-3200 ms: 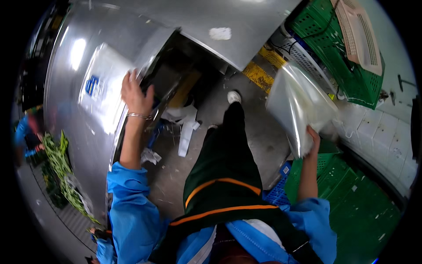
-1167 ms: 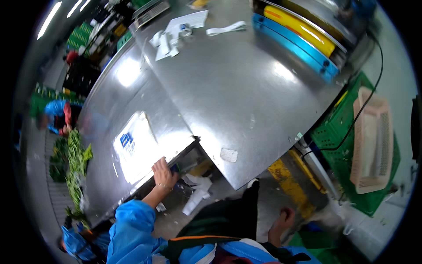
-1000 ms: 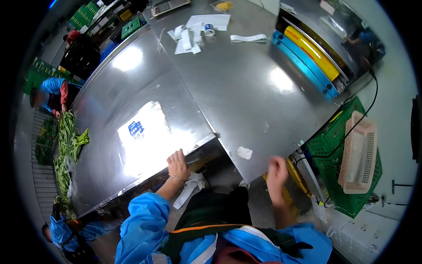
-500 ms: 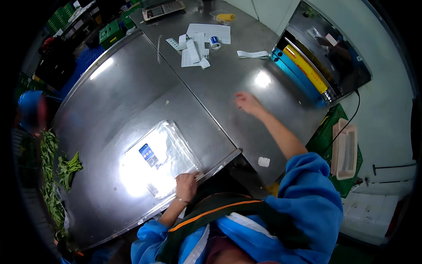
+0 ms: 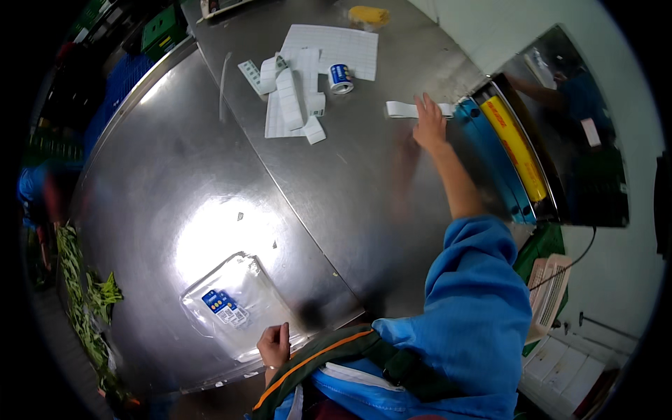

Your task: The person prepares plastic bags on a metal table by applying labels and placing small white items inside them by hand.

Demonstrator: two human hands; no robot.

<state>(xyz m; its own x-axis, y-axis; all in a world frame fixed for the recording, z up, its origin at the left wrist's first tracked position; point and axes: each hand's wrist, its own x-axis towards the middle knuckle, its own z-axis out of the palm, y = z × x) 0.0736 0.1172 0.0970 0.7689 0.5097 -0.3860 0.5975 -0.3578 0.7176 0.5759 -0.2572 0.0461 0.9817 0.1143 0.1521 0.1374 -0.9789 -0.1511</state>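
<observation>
My left hand (image 5: 274,344) rests with curled fingers on the near edge of a clear plastic bag (image 5: 234,304) bearing a small blue label, which lies flat on the steel table (image 5: 161,182). My right hand (image 5: 429,122) reaches far across the table, fingers spread, touching a white strip of labels (image 5: 402,108) next to the blue wrapping machine (image 5: 504,161) with its yellow film roll (image 5: 518,147).
White label sheets and strips (image 5: 301,77) and a small blue-and-white roll (image 5: 340,77) lie at the far side. Green leafy vegetables (image 5: 80,301) lie on the floor to the left. A green crate (image 5: 542,245) sits at the right.
I have risen from under the table. My left hand stayed at the table's near edge by the bag. My right arm stretched out to the label strip near the wrapping machine.
</observation>
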